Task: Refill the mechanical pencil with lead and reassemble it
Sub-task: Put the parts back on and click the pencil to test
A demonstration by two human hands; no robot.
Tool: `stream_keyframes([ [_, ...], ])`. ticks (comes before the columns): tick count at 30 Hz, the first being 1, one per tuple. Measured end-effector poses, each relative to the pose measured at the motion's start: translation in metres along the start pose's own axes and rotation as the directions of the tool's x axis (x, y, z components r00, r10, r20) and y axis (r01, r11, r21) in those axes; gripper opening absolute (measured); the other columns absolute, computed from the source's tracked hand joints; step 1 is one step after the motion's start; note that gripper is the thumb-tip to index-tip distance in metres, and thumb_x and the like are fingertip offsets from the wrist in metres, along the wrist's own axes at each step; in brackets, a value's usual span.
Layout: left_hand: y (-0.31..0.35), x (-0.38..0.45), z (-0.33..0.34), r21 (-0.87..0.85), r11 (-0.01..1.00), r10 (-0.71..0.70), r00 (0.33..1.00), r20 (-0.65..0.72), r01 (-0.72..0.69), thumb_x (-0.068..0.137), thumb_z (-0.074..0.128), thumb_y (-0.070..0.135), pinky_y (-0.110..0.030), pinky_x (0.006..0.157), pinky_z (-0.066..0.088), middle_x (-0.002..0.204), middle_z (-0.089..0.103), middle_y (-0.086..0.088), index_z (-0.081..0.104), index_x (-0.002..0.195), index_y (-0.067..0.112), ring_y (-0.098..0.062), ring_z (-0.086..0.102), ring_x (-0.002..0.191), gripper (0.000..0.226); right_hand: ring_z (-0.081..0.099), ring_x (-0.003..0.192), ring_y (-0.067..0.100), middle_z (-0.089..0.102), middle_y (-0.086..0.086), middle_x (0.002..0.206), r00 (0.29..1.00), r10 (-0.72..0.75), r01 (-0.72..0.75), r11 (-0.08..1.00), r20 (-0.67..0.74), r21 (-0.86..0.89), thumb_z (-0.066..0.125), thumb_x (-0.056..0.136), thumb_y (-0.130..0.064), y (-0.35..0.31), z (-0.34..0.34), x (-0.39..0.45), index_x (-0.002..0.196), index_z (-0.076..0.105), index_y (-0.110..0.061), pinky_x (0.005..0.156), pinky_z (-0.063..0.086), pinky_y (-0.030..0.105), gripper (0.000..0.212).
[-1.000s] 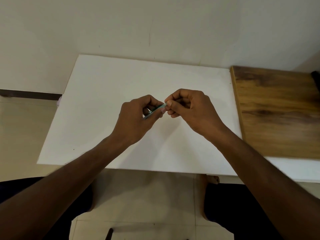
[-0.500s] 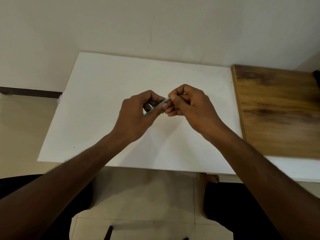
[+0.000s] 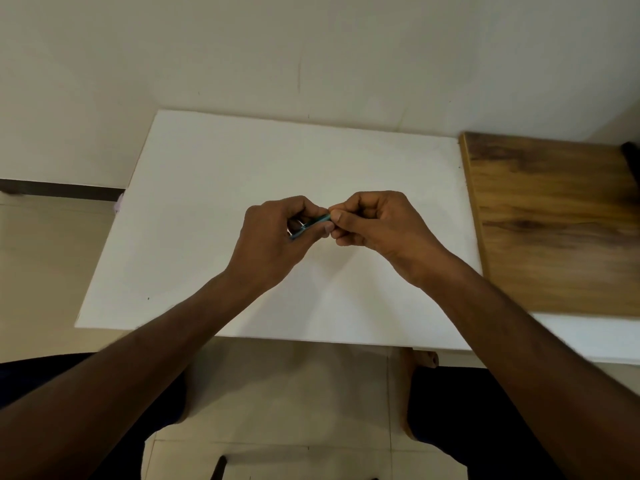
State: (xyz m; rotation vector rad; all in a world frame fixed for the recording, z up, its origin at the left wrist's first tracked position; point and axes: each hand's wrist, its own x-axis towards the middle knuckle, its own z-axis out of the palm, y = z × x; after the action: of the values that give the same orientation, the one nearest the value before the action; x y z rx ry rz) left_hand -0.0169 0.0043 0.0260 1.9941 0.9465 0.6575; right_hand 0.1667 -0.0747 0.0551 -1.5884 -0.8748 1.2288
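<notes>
A teal mechanical pencil (image 3: 313,221) with a metal clip is held above the middle of the white table (image 3: 207,202). My left hand (image 3: 273,237) is wrapped around its barrel, with the clip showing between the fingers. My right hand (image 3: 374,223) pinches the pencil's right end between thumb and forefinger, touching the left hand's fingertips. Most of the pencil is hidden inside the two hands. I cannot see any lead or separate pencil part.
A brown wooden board (image 3: 554,220) lies on the table's right side, with a dark object (image 3: 632,154) at its far right edge. A wall stands right behind the table. My knees sit below the near edge, over a tiled floor.
Both hands stay joined on the pencil over the table's middle. The right hand's fingers have shifted slightly on the pencil's end; the pencil remains tilted up to the right.
</notes>
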Motion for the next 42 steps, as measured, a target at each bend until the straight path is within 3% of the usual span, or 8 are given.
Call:
stream_keyframes([
  [4,0.009,0.005,0.001,-0.200,0.974,-0.121,0.989,-0.087,0.102,0.102,0.072,0.037,-0.014,0.076,0.055,0.092,0.082,0.018,0.075,0.106,0.028,-0.002,0.078,0.090,0.011,0.079,0.096,0.018,0.083,0.009,0.101,0.988,0.033,-0.014,0.992,-0.148,0.128,0.068,0.103,-0.033,-0.002,0.015,0.006,0.110,0.080,-0.011,0.091,0.063,0.036,0.026],
  [11,0.017,0.008,-0.001,-0.342,0.918,-0.220,0.975,-0.016,0.202,0.099,0.073,0.046,-0.041,0.098,0.052,0.116,0.079,0.015,0.078,0.109,0.032,-0.008,0.072,0.119,0.018,0.078,0.090,0.017,0.080,-0.002,0.095,0.988,0.141,-0.155,0.936,0.065,0.315,0.035,0.105,-0.069,-0.004,0.045,0.008,0.103,0.076,-0.024,0.101,0.060,0.047,0.061],
  [18,0.032,0.009,-0.001,-0.477,0.865,-0.183,0.983,-0.015,0.154,0.099,0.074,0.023,-0.024,0.077,0.062,0.066,0.065,0.017,0.077,0.101,0.030,0.000,0.071,0.078,0.007,0.056,0.065,0.011,0.045,-0.005,0.061,0.989,0.041,-0.108,0.862,0.143,0.496,0.038,0.107,-0.061,-0.020,0.069,0.008,0.065,0.048,-0.021,0.079,0.054,0.031,0.059],
  [22,0.038,0.009,-0.012,-0.498,0.853,-0.179,0.984,0.000,0.155,0.097,0.077,0.029,-0.025,0.062,0.059,0.078,0.072,0.015,0.078,0.107,0.032,-0.006,0.073,0.073,0.011,0.040,0.055,0.016,0.033,-0.001,0.058,0.986,0.070,-0.140,0.839,0.152,0.526,0.036,0.095,-0.082,-0.028,0.071,0.013,0.067,0.027,-0.022,0.061,0.043,0.031,0.068],
  [24,0.036,0.009,-0.020,-0.364,0.929,-0.074,0.997,0.016,0.075,0.097,0.075,0.037,-0.034,0.072,0.062,0.103,0.078,0.016,0.076,0.121,0.037,-0.008,0.076,0.096,0.025,0.033,0.046,0.013,0.031,-0.003,0.052,0.983,0.101,-0.169,0.820,0.153,0.547,0.034,0.088,-0.091,-0.032,0.065,0.015,0.061,0.027,-0.021,0.051,0.035,0.026,0.075],
  [27,0.032,0.008,-0.026,-0.183,0.982,0.053,0.997,0.061,-0.041,0.101,0.066,0.047,-0.033,0.092,0.054,0.127,0.073,0.021,0.062,0.142,0.044,-0.007,0.068,0.121,0.041,0.019,0.052,0.015,0.028,-0.001,0.054,0.985,0.155,-0.168,0.758,0.076,0.631,0.041,0.092,-0.082,-0.039,0.051,0.017,0.055,0.029,-0.021,0.053,0.017,0.028,0.072],
  [32,0.028,0.007,-0.022,-0.257,0.943,-0.201,0.977,0.072,0.213,0.114,0.041,0.046,-0.023,0.084,0.051,0.115,0.078,0.014,0.071,0.127,0.034,-0.006,0.074,0.104,0.034,0.007,0.046,0.013,0.020,-0.006,0.048,0.991,0.111,-0.133,0.643,0.080,0.754,0.035,0.096,-0.051,-0.059,0.028,0.017,0.055,0.026,-0.022,0.048,0.009,0.023,0.051],
  [42,0.022,-0.002,-0.001,-0.195,0.863,-0.394,0.862,0.317,0.466,0.113,0.042,0.046,-0.029,0.081,0.052,0.108,0.082,0.014,0.076,0.115,0.031,-0.011,0.075,0.102,0.037,0.012,0.041,0.010,0.017,-0.007,0.048,0.992,-0.057,-0.046,0.680,0.116,0.732,0.027,0.101,-0.054,-0.081,0.016,0.016,0.049,0.028,-0.024,0.044,0.016,0.018,0.060],
])
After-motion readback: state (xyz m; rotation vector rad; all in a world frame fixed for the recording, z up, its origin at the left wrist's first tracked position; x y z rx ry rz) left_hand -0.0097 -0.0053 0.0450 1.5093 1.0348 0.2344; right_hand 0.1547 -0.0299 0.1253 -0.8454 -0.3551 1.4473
